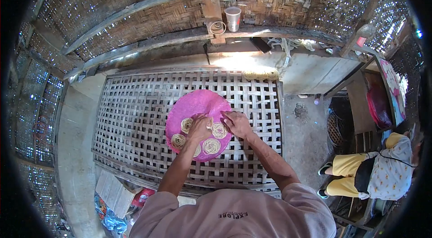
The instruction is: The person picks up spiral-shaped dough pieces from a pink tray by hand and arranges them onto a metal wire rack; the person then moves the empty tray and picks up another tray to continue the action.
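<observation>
A round pink mat lies on a woven bamboo lattice rack. Coiled nests of pale noodles sit in a ring on its near half, among them one nest between my hands and another closer to me. My left hand is low over the mat, its fingers bent down beside a nest; whatever is under them is hidden. Over the mat's right edge, my right hand has its fingers apart, tips touching the mat beside the nest between my hands.
More noodles lie at the rack's far right corner. A plastic cup stands on the wall ledge. On the right is a person in yellow trousers, near a wooden cabinet. Planks lean at the near left.
</observation>
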### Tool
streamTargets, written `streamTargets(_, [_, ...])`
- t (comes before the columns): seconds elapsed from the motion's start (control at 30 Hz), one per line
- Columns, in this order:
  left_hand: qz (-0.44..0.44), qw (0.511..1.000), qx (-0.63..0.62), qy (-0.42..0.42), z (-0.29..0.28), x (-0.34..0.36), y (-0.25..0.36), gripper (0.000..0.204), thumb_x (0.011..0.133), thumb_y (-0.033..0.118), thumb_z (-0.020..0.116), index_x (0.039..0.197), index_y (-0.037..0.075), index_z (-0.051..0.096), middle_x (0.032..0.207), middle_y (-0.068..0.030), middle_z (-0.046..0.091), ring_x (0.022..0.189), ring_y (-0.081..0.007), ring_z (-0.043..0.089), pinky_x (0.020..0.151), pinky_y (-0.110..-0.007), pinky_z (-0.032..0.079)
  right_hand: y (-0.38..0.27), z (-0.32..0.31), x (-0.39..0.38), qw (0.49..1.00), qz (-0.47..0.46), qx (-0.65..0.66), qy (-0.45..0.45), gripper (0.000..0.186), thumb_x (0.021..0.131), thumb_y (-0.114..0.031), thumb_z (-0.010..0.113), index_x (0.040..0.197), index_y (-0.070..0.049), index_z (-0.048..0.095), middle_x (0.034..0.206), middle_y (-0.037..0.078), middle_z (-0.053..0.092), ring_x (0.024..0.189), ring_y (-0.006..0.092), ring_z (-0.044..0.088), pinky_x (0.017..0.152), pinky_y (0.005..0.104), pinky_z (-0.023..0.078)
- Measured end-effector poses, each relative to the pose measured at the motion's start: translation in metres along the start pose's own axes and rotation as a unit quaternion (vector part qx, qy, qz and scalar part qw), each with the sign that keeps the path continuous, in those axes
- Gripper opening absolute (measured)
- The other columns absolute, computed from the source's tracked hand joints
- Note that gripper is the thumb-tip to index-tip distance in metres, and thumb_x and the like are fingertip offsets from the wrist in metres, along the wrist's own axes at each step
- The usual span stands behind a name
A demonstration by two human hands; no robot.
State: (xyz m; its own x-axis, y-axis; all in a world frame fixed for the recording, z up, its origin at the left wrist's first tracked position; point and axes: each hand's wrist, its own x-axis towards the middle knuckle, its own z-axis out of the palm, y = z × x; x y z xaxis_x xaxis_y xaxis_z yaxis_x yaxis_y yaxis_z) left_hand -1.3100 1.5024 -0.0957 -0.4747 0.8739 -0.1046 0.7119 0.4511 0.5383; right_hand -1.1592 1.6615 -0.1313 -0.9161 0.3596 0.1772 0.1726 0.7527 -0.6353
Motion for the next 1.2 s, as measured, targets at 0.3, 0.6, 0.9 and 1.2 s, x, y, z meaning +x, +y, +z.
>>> streamTargets(0.3, [0.034,0.977,-0.192,0.083,-0.011,-0.024,-0.035,0.021,0.07,-0.001,0.067,0.088,0.001,0.058,0.102,-0.0177,0.067,0.102,-0.0245,0.063,0.091,-0.036,0.049,-0.005,0.007,-0.004,1.0,0.0,-0.018,0.018,0.042,0.092,-0.029,0.051,0.128,-0.008,0.059,0.121,0.014,0.064,0.111,0.0306,0.059,0.097,0.0419,0.043])
streamTargets(0.6, [-0.005,0.878,-0.434,0.2,0.003,0.006,0.014,0.018,0.078,-0.006,0.063,0.09,0.004,0.054,0.08,0.0004,0.06,0.071,-0.0056,0.054,0.064,-0.022,0.044,-0.017,-0.006,0.009,0.969,0.161,0.15,-0.117,0.057,0.097,-0.049,0.047,0.126,-0.001,0.059,0.105,0.021,0.07,0.1,0.0353,0.067,0.087,0.0415,0.051])
streamTargets(0.9, [0.235,0.967,-0.053,0.079,0.032,0.004,0.078,0.024,0.081,0.007,0.069,0.105,0.005,0.066,0.127,-0.0142,0.06,0.123,-0.028,0.054,0.102,-0.041,0.045,0.013,-0.02,0.003,0.675,0.4,0.616,0.069,0.05,0.1,-0.048,0.043,0.107,-0.004,0.065,0.09,0.008,0.066,0.083,0.0218,0.065,0.073,0.039,0.056])
streamTargets(1.2, [0.091,0.983,0.067,0.142,0.06,-0.023,0.029,0.039,0.085,0.007,0.06,0.123,-0.002,0.06,0.136,-0.0179,0.052,0.13,-0.0354,0.045,0.109,-0.043,0.037,0.125,-0.069,0.033,0.891,0.295,0.243,0.246,0.033,0.086,-0.012,0.057,0.116,0.001,0.064,0.094,0.019,0.07,0.09,0.0313,0.068,0.08,0.0406,0.053])
